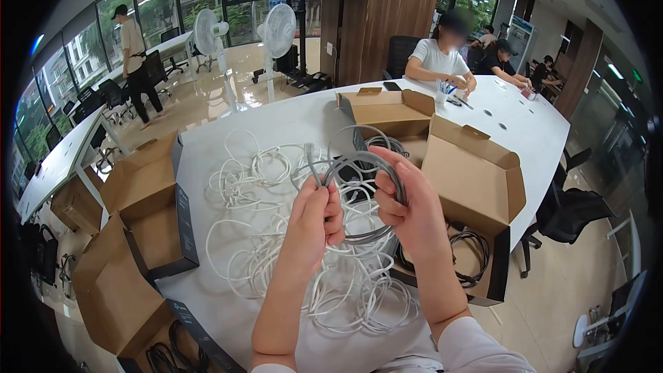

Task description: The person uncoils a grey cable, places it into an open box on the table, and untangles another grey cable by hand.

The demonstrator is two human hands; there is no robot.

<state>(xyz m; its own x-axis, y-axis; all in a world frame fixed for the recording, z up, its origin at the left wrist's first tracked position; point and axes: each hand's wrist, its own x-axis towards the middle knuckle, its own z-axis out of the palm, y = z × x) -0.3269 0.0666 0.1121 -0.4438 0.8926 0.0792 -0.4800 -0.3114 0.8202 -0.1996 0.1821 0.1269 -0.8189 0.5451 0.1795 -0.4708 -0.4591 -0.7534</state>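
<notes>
A coiled grey cable (pixel 362 159) is held up between my two hands over the white table. My left hand (pixel 316 215) is closed on the left side of the coil, near a bunched cable end that points upward. My right hand (pixel 407 197) wraps round the right side of the loop. Beneath and around them lies a tangled heap of white cables (pixel 259 266). Just beyond my right hand, an open cardboard box (pixel 387 107) has grey cable coils in it. To the right, another open box (pixel 473 166) contains coiled black cables (pixel 471 257).
Open boxes (pixel 155 231) stand on the left, the nearest with black cables (pixel 173 352). Across the table (pixel 525 121) sit a person in white and one in black. A pen cup (pixel 442 91) and a phone (pixel 392 86) lie beyond the boxes. Two fans (pixel 277 31) stand behind.
</notes>
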